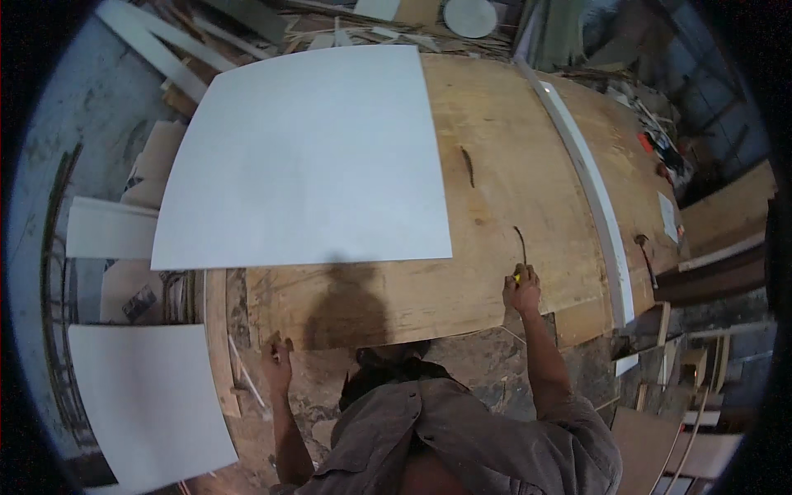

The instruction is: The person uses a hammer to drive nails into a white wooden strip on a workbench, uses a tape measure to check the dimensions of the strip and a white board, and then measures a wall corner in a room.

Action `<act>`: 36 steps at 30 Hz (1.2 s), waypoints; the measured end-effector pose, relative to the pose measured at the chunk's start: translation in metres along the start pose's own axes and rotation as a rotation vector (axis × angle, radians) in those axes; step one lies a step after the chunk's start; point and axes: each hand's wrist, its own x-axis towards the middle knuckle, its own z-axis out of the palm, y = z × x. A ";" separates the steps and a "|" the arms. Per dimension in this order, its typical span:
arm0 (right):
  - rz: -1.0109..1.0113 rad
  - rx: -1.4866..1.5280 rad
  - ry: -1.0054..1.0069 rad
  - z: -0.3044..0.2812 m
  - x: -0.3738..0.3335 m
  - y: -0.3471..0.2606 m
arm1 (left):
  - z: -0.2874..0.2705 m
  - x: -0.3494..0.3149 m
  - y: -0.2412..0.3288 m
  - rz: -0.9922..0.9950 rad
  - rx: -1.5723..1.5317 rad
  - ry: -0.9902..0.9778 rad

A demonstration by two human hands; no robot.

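Note:
My right hand [527,295] is closed around a small yellow object [517,279] above the plywood sheet [511,198]. Most of that object is hidden by the fingers, so its kind does not show. Just beyond the fingertips, a dark curved slit or mark [520,237] runs along the plywood. At the near left corner of the sheet hangs my left hand [278,353], its fingers loosely bent and a little apart, with nothing visible in them. A large white panel [305,157] lies flat over the left part of the plywood.
A long white strip [587,186] crosses the plywood on the right. Past it lie a hammer-like tool [646,260] and a paper sheet [667,216]. A smaller white panel [153,400] is at the near left. Scrap wood [355,37] is heaped at the back.

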 end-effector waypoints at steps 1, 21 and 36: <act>0.050 -0.064 0.028 0.003 -0.011 0.000 | -0.004 0.000 0.019 -0.023 0.009 0.055; 0.262 0.129 0.260 0.099 0.025 -0.253 | -0.127 0.346 -0.088 -0.441 -1.044 0.078; 0.499 0.118 -0.051 0.064 -0.003 -0.259 | -0.129 0.312 -0.127 -0.418 -0.953 -0.003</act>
